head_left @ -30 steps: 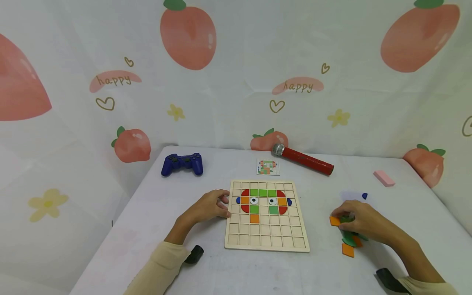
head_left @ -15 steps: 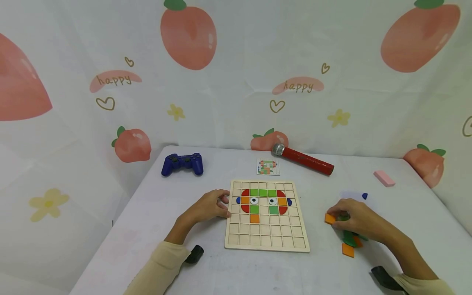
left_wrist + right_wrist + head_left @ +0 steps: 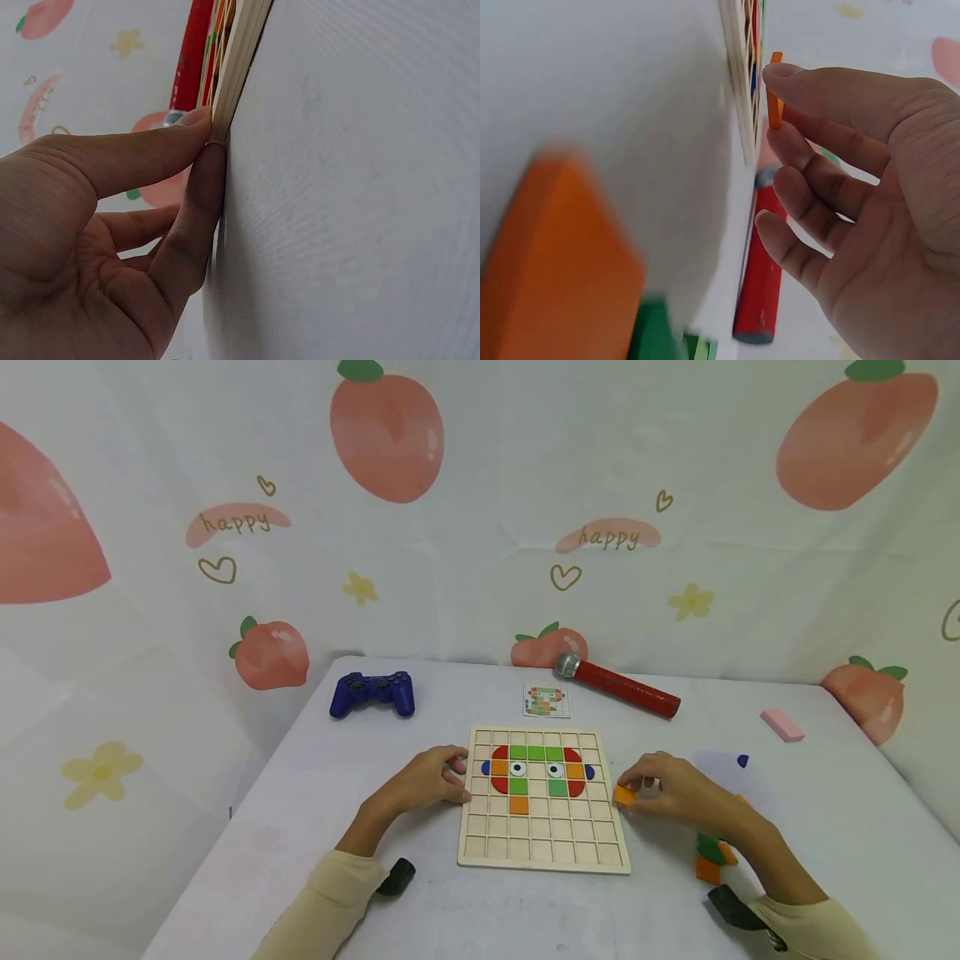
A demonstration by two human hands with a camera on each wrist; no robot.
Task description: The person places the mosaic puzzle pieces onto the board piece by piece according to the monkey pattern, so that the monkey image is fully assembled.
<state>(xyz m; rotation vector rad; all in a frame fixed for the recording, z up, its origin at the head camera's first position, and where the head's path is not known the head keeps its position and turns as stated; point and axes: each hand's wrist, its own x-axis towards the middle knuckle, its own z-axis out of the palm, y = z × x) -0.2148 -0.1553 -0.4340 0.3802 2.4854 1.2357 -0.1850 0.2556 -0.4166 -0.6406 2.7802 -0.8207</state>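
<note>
A square wooden grid board (image 3: 540, 828) lies on the table, bearing a face pattern of red, green, orange and blue tiles with two eye tiles (image 3: 555, 770). At its left edge is my left hand (image 3: 426, 778); in the left wrist view its thumb and a finger (image 3: 204, 180) pinch the board's rim. My right hand (image 3: 678, 792) holds an orange tile (image 3: 625, 796) between thumb and fingertips, right at the board's right edge. In the right wrist view that tile (image 3: 775, 90) is seen edge-on, raised off the table, with the other fingers loosely bent.
Loose green tiles (image 3: 709, 848) and orange tiles (image 3: 707, 869) lie beneath the right forearm. A blue piece (image 3: 742, 761) and a pink block (image 3: 782, 725) are farther right. Behind the board are a pattern card (image 3: 547, 700), a red microphone (image 3: 622, 687) and a blue game controller (image 3: 372, 694).
My right hand has carried the orange tile leftward from the loose pile to the board's right edge. My left hand stays at the board's left edge.
</note>
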